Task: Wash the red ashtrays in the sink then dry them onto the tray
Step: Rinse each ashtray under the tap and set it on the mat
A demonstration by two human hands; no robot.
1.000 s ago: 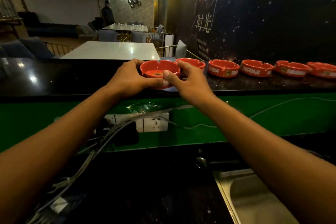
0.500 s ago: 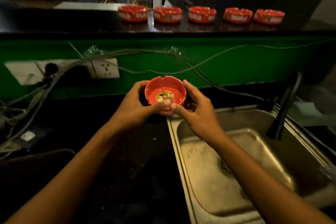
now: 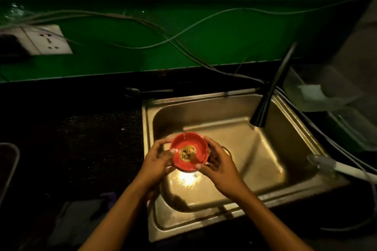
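Held over the steel sink [image 3: 285,108]: a dirty red ashtray [image 3: 188,154], gripped by left hand [image 3: 158,162] and right hand [image 3: 221,166], both curled round its rim.

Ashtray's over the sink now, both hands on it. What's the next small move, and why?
Probably carry the ashtray right, under the black faucet. Both hands, left hand and right hand, hold it at the sink basin's left side, residue sits in its middle, and no water is visibly running.

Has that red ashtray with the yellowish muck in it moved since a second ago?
Yes. The red ashtray, held by both hands, has come off the dark upper ledge and down over the steel sink.
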